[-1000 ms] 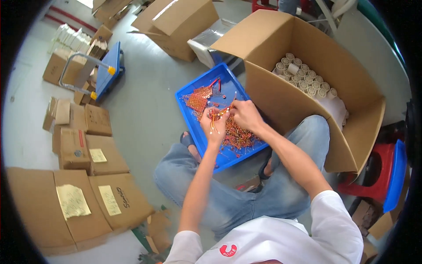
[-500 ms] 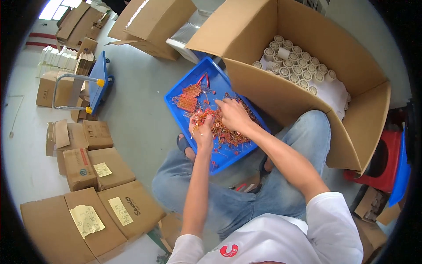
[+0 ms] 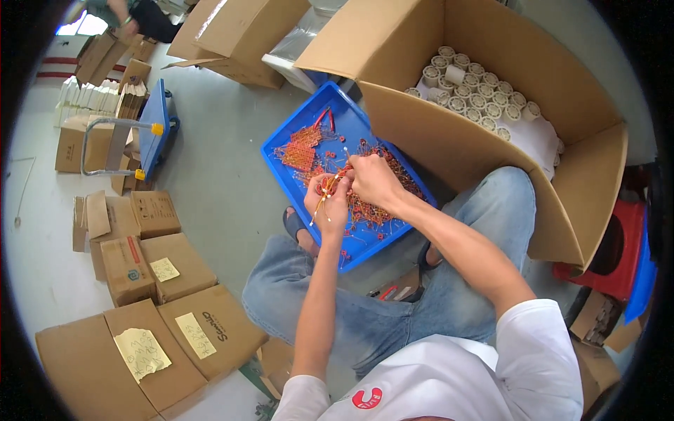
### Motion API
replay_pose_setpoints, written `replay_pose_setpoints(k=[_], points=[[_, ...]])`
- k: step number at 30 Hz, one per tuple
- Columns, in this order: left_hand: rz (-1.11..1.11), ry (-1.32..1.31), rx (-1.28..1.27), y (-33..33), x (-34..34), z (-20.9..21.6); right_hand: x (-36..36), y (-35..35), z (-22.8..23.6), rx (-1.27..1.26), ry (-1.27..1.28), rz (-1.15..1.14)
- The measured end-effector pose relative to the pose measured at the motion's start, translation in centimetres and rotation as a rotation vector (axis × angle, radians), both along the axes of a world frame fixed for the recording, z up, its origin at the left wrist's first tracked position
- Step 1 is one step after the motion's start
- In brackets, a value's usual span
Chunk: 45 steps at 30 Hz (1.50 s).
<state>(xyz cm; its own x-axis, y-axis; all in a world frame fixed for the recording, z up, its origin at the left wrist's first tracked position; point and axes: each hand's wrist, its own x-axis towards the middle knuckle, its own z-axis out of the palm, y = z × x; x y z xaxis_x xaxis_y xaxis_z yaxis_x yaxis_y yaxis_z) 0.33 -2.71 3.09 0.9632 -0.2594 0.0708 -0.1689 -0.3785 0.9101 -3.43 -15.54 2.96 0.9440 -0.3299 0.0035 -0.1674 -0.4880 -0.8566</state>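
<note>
My left hand [image 3: 330, 202] is closed around a bunch of thin red and orange wires [image 3: 324, 198] with pale ends, held over a blue plastic tray [image 3: 354, 116]. Close beside it, my right hand [image 3: 375, 182] pinches at the top of the same bunch; a pale tip shows just above its fingers. What exactly lies between those fingertips is too small to make out. Under both hands, the tray holds a tangled heap of small red and orange wired parts [image 3: 372, 214]. Neater orange bundles [image 3: 299, 155] lie at its far left, near a red-handled tool [image 3: 331, 119].
A large open carton [image 3: 449, 137] with rows of white cylindrical parts [image 3: 477, 91] stands at the right. Closed cartons [image 3: 184, 266] line the left, beyond them a blue trolley [image 3: 153, 130]. A red stool [image 3: 611, 245] is at far right. Another person [image 3: 130, 21] appears at the upper left.
My right hand has drawn in against my left, its fingers now pinching at the wire bunch instead of reaching over the heap. Another person has come into view at the upper left.
</note>
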Motion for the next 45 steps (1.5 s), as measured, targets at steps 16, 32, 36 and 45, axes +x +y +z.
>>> replay_pose_setpoints(k=[16,32,36,45], points=[[-0.053,0.152,-0.126,2.0,1.6,-4.5,-0.7,0.7,-1.2,-0.229,0.15,0.042],[-0.372,0.412,-0.017,2.7,2.0,0.1,-0.4,0.3,1.1,0.019,-0.126,0.094],[-0.341,0.551,-0.17,2.6,1.3,1.0,-0.1,-0.1,0.2,0.136,-0.222,0.087],[-0.304,0.213,0.181,2.5,-0.1,0.5,-1.2,1.0,1.3,-0.057,-0.013,0.085]])
